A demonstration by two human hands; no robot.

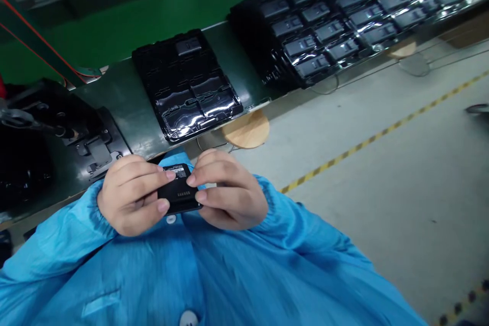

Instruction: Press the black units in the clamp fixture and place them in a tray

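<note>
Both hands hold a small black battery pack (pixel 179 191) close to my chest, over my blue smock. My left hand (pixel 132 194) grips its left side with thumb and fingers curled round it. My right hand (pixel 229 194) pinches its right edge, fingertips on the top face, where a white label and a row of contacts show. Beyond the hands, a black plastic tray (pixel 187 86) lies on the green bench, with one dark pack in its far row and the other pockets bare.
A larger black tray (pixel 344 20) filled with several dark packs sits at the far right of the bench. A black fixture (pixel 95 147) with metal parts stands at the left. Round wooden stools (pixel 247 130) and a grey floor with a yellow dashed line (pixel 382 135) lie to the right.
</note>
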